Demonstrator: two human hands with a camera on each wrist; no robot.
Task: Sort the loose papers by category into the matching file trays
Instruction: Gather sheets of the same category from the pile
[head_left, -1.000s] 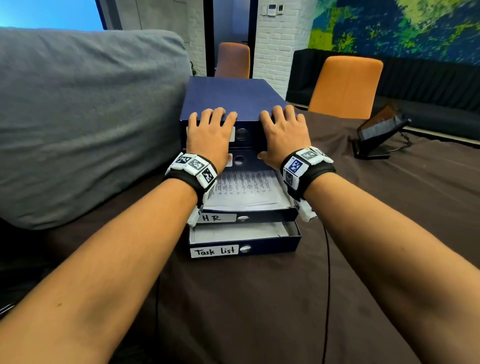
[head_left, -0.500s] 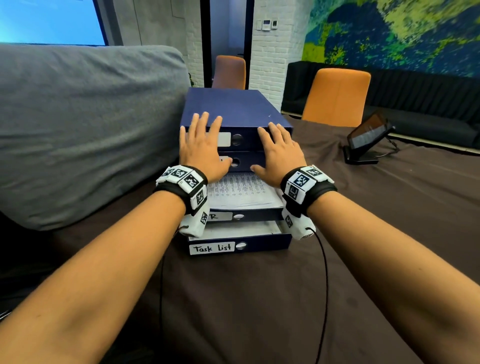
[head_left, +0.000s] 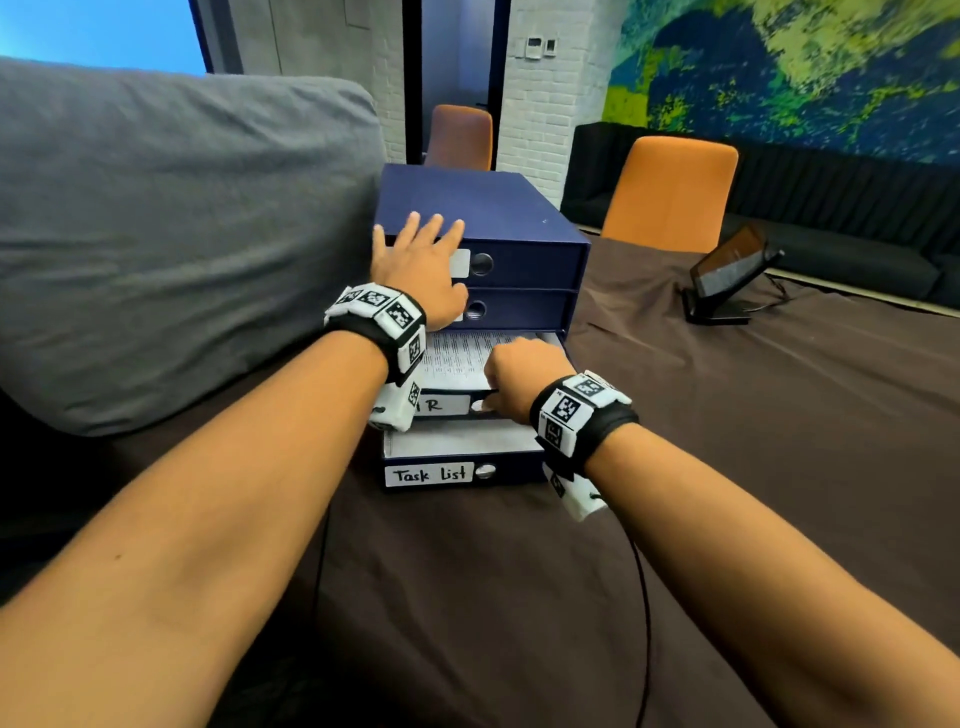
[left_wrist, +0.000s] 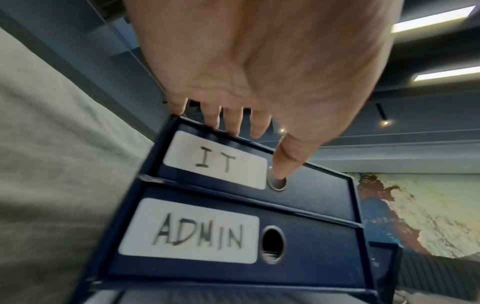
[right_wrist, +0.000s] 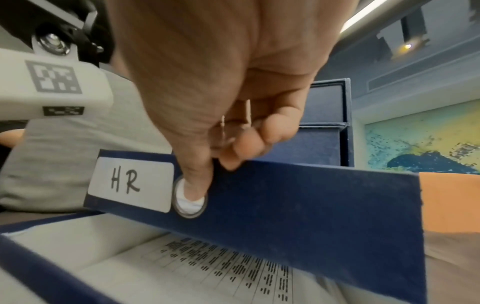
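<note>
- A navy drawer cabinet (head_left: 498, 218) stands at 12 o'clock on the brown tablecloth (head_left: 727, 467), with a grey cushion (head_left: 171, 234) at 9 o'clock.
- The left hand (head_left: 421, 265) lies flat, fingers spread, on the cabinet's top front edge.
- The right hand (head_left: 519, 379) curls over the front of the drawer marked "R" (head_left: 452, 405), pulled out with printed papers (head_left: 452, 358) inside.
- The "Task List" drawer (head_left: 457, 467) below sticks out further.
- A tablet on a stand (head_left: 727, 275) sits at 2 o'clock.

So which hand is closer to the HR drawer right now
Right. The right hand pinches the HR drawer front, thumb at its finger hole. The left hand rests flat higher up, on the IT drawer at the top.
</note>
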